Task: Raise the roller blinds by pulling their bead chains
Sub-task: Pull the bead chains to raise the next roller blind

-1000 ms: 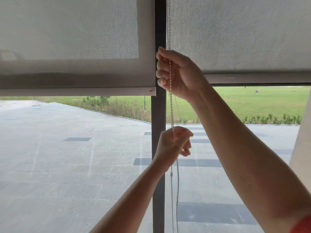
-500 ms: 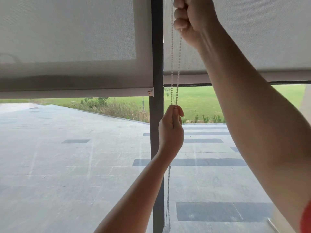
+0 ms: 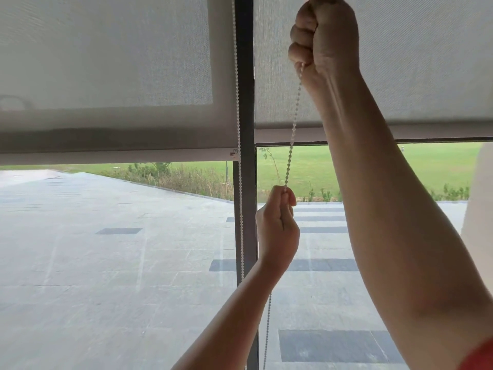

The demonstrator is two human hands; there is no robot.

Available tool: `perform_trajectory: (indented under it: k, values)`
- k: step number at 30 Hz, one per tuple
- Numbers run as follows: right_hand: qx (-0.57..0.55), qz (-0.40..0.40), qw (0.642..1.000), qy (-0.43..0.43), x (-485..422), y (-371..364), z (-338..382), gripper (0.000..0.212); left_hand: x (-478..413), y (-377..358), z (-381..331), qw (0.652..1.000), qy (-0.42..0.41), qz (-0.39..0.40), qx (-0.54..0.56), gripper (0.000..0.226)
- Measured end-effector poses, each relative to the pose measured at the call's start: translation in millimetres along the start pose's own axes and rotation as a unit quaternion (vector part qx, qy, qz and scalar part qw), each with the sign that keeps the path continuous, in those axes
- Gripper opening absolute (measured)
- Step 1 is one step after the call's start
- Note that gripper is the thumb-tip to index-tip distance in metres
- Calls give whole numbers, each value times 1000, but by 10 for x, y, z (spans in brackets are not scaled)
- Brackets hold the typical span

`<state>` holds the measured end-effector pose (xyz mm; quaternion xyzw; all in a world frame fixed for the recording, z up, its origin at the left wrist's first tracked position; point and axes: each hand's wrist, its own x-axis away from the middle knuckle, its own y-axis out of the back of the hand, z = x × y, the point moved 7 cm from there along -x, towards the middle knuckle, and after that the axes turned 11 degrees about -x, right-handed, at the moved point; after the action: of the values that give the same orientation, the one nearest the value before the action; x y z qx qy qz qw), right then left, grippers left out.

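Note:
A white bead chain (image 3: 292, 134) runs taut between my two hands in front of the right roller blind (image 3: 416, 65). My right hand (image 3: 324, 38) is a fist shut on the chain near the top of the view. My left hand (image 3: 277, 228) pinches the same chain lower down, right of the dark window post (image 3: 246, 102). Below my left hand the chain hangs loose (image 3: 267, 329). The right blind's bottom bar (image 3: 282, 136) sits a little higher than the left roller blind's (image 3: 106, 62) bottom bar (image 3: 112, 157). Another chain strand (image 3: 238, 129) hangs along the post.
Through the glass lie a grey paved terrace (image 3: 106, 263) and a green lawn (image 3: 306, 166) with shrubs. A pale upright edge (image 3: 480, 209) stands at the far right. A red sleeve (image 3: 480, 356) shows at the bottom right corner.
My right hand went from mid-height up the chain to the top of the view. My left hand rose a little and closed on the chain. The chain between them is drawn taut.

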<state>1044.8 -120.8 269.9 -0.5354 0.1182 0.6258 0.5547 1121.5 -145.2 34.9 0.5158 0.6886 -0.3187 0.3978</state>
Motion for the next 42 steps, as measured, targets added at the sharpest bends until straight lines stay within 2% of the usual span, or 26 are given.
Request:
perform_trajectory:
  k: [5, 21, 24, 28, 31, 34, 38, 42]
  values:
    - [-11, -11, 1000, 3, 82, -5, 86, 49, 87, -58, -115, 1000, -4, 2, 9, 27]
    - [-23, -13, 1000, 15, 356, -164, 286, 46, 303, -19, -399, 999, -42, -9, 5, 30]
    - [-23, 1, 1000, 7, 398, -168, 287, 44, 369, -20, -402, 999, -48, -5, -2, 28]
    - [-28, 63, 998, -9, 592, -47, 86, 32, 648, -94, -241, 998, -40, 35, -29, 28]
    - [-15, 54, 998, -15, 601, 112, 27, 31, 692, -113, -142, 999, -18, 41, -32, 26]
    - [33, 59, 998, 7, 521, 136, 116, 30, 619, -154, -182, 998, -20, 47, -29, 24]
    - [143, 120, 982, 29, 494, 175, 162, 22, 655, -162, -204, 998, -15, 56, -21, 26]
    - [298, 73, 950, 59, 428, 333, 25, 28, 675, -66, -205, 999, -6, 32, -20, 27]
